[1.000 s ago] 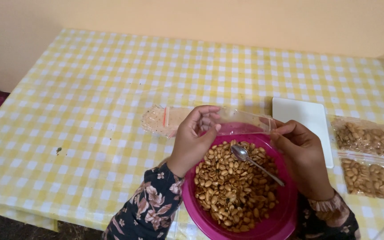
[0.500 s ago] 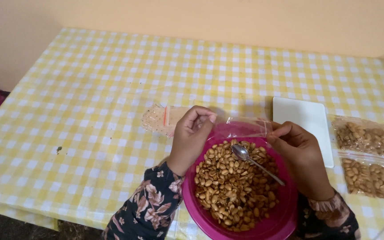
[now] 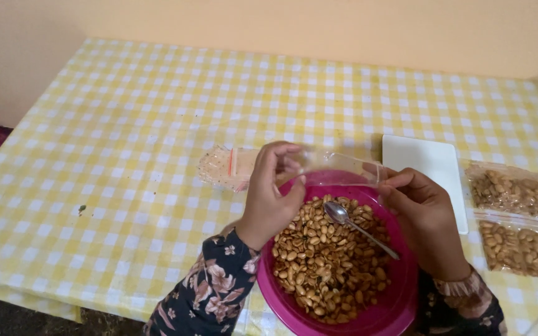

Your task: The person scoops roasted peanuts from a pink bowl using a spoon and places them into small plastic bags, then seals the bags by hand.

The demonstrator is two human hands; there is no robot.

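Observation:
A magenta bowl (image 3: 400,298) full of roasted peanuts (image 3: 325,261) sits at the table's near edge, with a metal spoon (image 3: 353,225) lying on the nuts. Just beyond the bowl's far rim I hold a small empty clear plastic bag (image 3: 337,167) stretched between both hands. My left hand (image 3: 269,196) pinches its left end, thumb and fingers closed on the film. My right hand (image 3: 421,218) pinches its right end at the bowl's right side.
A stack of clear bags with a red band (image 3: 225,168) lies left of my left hand. A white square board (image 3: 428,165) lies to the right, and two filled peanut bags (image 3: 515,193) (image 3: 521,250) beyond it. The yellow checked tablecloth (image 3: 126,143) meets a wall behind.
My left hand's fingers shifted on the bag's edge, lifting and re-gripping the film. The bag rose slightly at its left end. The bowl, spoon and right hand stayed nearly still.

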